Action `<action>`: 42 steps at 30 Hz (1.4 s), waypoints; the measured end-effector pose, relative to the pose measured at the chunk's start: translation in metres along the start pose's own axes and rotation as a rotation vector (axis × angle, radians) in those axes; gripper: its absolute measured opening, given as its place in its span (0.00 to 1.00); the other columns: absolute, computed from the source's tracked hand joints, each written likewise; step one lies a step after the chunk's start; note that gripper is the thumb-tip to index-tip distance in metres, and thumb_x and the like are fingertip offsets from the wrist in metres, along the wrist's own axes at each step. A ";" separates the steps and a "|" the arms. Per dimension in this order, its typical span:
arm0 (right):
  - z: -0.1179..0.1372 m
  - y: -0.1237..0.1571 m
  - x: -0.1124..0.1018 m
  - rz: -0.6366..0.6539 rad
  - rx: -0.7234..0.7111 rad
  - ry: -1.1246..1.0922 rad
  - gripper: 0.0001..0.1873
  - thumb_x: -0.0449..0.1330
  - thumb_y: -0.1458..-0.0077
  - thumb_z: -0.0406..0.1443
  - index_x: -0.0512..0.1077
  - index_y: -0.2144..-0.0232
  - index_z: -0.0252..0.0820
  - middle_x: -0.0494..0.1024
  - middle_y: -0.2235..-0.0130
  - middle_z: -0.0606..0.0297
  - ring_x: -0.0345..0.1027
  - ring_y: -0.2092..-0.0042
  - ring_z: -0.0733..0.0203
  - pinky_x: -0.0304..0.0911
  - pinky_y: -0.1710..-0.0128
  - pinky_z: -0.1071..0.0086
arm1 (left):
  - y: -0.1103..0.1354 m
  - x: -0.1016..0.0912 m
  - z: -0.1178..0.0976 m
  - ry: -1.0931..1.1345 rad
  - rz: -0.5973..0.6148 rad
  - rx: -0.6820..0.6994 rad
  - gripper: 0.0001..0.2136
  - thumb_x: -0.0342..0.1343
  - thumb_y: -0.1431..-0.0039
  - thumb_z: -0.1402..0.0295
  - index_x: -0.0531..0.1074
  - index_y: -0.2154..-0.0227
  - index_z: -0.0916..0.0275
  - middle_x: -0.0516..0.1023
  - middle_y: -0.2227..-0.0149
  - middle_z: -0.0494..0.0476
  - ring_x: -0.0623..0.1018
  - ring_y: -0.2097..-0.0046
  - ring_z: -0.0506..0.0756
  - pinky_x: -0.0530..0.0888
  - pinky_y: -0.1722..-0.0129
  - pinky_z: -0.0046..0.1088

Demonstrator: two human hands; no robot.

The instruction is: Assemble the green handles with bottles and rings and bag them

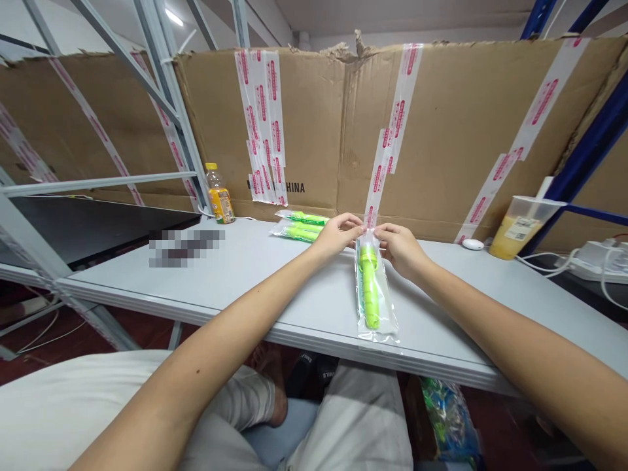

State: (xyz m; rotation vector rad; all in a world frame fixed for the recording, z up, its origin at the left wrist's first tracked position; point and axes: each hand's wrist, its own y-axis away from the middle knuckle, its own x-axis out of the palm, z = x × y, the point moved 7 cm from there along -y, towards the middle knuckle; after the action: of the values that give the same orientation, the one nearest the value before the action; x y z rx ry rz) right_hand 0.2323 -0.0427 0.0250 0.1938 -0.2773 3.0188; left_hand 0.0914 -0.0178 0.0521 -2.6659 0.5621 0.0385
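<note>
A clear plastic bag (380, 307) with a green plastic item (370, 288) inside lies lengthwise on the grey table (255, 275), its near end at the table's front edge. My left hand (338, 234) pinches the bag's far end from the left. My right hand (400, 247) pinches the same end from the right. The fingertips of both hands meet at the bag's top edge. Two more bagged green items (300, 226) lie stacked just left of my left hand.
A small bottle of orange drink (220, 194) stands at the back left. A plastic cup of yellow drink (520, 226) and a small white object (473, 244) sit at the back right. Taped cardboard (441, 131) walls the table's far side. Cables and a power strip (596, 258) lie far right.
</note>
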 end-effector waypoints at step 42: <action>-0.005 -0.005 0.003 0.212 0.044 0.069 0.16 0.74 0.58 0.43 0.74 0.73 0.40 0.75 0.71 0.63 0.69 0.70 0.63 0.67 0.72 0.69 | -0.001 0.004 0.019 0.208 0.174 -0.248 0.05 0.61 0.51 0.77 0.74 0.70 0.66 0.76 0.69 0.57 0.77 0.68 0.50 0.74 0.65 0.30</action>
State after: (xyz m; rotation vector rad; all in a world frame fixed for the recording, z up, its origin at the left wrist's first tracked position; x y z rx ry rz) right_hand 0.2293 -0.0364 0.0216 0.0665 -0.2387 3.2350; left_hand 0.0964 -0.0109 0.0343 -2.8717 0.9089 -0.1282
